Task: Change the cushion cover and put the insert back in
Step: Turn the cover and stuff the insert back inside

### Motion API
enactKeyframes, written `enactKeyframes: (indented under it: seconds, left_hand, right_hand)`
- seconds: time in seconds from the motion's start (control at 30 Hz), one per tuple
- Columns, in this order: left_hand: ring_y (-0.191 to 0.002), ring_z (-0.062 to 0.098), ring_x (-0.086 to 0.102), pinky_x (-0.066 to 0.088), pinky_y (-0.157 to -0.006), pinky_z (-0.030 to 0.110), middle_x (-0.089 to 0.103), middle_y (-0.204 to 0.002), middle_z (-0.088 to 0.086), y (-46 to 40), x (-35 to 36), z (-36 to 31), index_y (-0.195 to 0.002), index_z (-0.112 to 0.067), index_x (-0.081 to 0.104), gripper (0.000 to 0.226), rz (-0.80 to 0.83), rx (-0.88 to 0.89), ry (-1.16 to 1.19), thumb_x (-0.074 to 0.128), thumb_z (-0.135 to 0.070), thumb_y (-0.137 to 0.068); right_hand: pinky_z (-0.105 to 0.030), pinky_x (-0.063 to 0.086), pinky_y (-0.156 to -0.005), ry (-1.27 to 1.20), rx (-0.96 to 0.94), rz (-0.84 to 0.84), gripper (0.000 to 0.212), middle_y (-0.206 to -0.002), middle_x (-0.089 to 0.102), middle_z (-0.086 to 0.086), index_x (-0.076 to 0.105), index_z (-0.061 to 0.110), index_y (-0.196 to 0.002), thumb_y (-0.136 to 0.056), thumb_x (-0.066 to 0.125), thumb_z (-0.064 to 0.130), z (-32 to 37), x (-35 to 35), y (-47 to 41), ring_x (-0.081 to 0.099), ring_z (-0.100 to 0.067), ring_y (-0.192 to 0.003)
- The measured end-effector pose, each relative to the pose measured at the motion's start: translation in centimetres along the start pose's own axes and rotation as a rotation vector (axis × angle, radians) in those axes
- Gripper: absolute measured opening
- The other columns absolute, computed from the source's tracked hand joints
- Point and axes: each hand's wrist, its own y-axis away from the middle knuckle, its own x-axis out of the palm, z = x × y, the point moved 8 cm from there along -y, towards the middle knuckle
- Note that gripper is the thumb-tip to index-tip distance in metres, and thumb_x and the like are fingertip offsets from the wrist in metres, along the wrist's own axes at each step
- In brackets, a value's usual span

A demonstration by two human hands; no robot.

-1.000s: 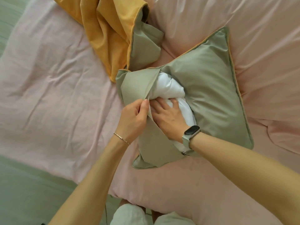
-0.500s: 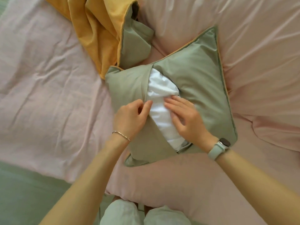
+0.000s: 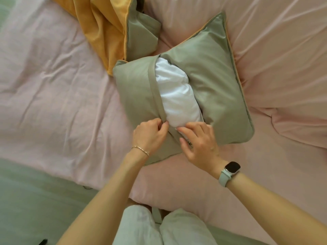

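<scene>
A sage-green cushion cover [image 3: 217, 82] lies on the pink bed, plump with the white insert [image 3: 177, 96], which shows through a long open slit down its middle. My left hand [image 3: 150, 135] pinches the left edge of the slit near its lower end. My right hand [image 3: 200, 142] rests on the cover at the slit's lower end, fingers on the right edge and thumb by a small dark zip pull. A second cover, mustard yellow with green lining [image 3: 106, 30], lies crumpled at the top.
The pink duvet [image 3: 53, 85] spreads under everything, wrinkled, with a raised fold at the right [image 3: 292, 124]. A green floor strip [image 3: 35, 200] lies at the lower left. My knees in pale trousers [image 3: 159, 227] press against the bed's front edge.
My right hand came out from inside the cover and moved to the slit's lower end. The left flap was pulled flat over the insert, and my left hand slid down along its edge.
</scene>
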Motion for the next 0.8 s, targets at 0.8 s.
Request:
enactKeyframes:
  seconds: [0.8]
  left_hand:
    - [-0.080, 0.038, 0.053, 0.031, -0.063, 0.033, 0.061, -0.079, 0.021, -0.2, -5.0, -4.1, -0.050, -0.013, 0.035, 0.042, -0.107, 0.002, -0.115, 0.045, -0.025, -0.089]
  right_hand:
    - [-0.028, 0.030, -0.061, -0.519, 0.201, 0.455, 0.031, -0.062, 0.040, 0.009, 0.034, 0.028, -0.061, -0.087, 0.050, 0.025, 2.0, 2.2, -0.9, 0.038, -0.015, -0.062]
